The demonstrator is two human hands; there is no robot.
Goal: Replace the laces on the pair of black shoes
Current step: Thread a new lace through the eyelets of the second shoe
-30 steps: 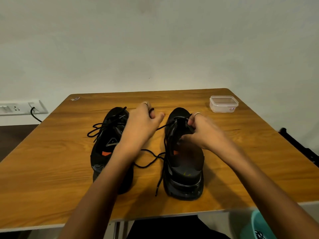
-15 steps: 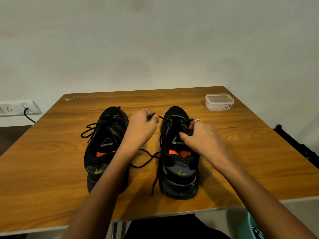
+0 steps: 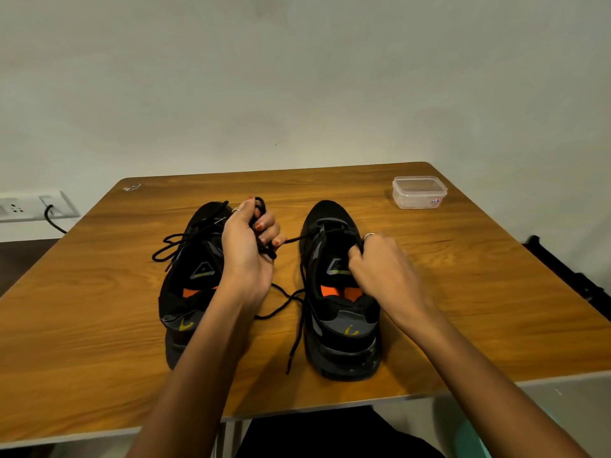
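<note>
My left hand (image 3: 246, 249), fingers curled, grips the black lace (image 3: 299, 239) running taut from the right shoe (image 3: 337, 292). My right hand (image 3: 385, 272) curls over that shoe's tongue; I cannot tell whether it pinches anything. The left shoe (image 3: 190, 282) stands beside on the wooden table (image 3: 99, 325). I judge unlacing is under way; next, draw the lace through the remaining eyelets.
</note>
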